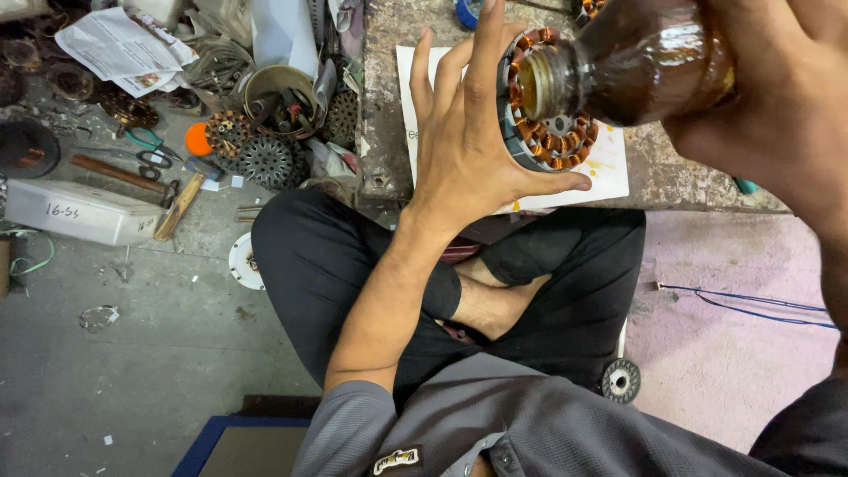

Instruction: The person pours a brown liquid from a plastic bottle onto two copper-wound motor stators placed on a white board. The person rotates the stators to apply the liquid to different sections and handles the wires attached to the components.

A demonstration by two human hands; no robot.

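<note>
Left hand (pixel 464 146) cupped the wound stator (pixel 549 132), fingers splayed along its left rim, thumb under it. Right hand (pixel 782 106) gripped brown bottle (pixel 636 66) fully, tilted, mouth just above stator windings.

I see soft, even light from above, fairly bright, with weak shadows on the grey concrete floor (pixel 159 318). The brown glass bottle (pixel 645 66) sits close to the lens, slightly soft, with pale glare on its shoulder. My right hand (pixel 777 97) looks darker, blurred and stretched at the frame edge.
</note>
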